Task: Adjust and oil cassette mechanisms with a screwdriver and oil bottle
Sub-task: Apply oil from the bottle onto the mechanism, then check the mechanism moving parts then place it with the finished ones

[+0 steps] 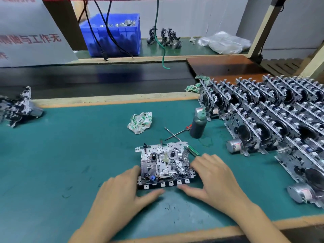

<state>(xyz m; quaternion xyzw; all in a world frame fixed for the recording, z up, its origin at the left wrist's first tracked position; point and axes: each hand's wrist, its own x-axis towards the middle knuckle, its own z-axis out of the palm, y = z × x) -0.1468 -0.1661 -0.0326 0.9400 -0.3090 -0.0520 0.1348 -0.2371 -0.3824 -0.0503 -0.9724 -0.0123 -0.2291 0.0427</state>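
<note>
Both hands lie open, the left hand (122,188) and right hand (216,176) bracketing the cassette mechanism (164,163) flat on the green mat (70,155), fingers against its sides, seemingly to steady it; the screwdriver (178,133) and oil bottle (198,124) wait unheld just beyond it, within easy reach.

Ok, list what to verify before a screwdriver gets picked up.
1. Silver metal cassette mechanism lies flat on the green mat, reel side up: ok.
2. Hands free of tools: left hand and right hand only touch the mechanism's sides: ok.
3. Two thin metal screwdrivers lie crossed just behind the mechanism: ok.
4. Dark plastic oil bottle with green nozzle stands upright: ok.
5. Nozzle sealed: cannot tell.
6. Mat beside the bottle clean: not ok, a dark stain shows there.
</note>
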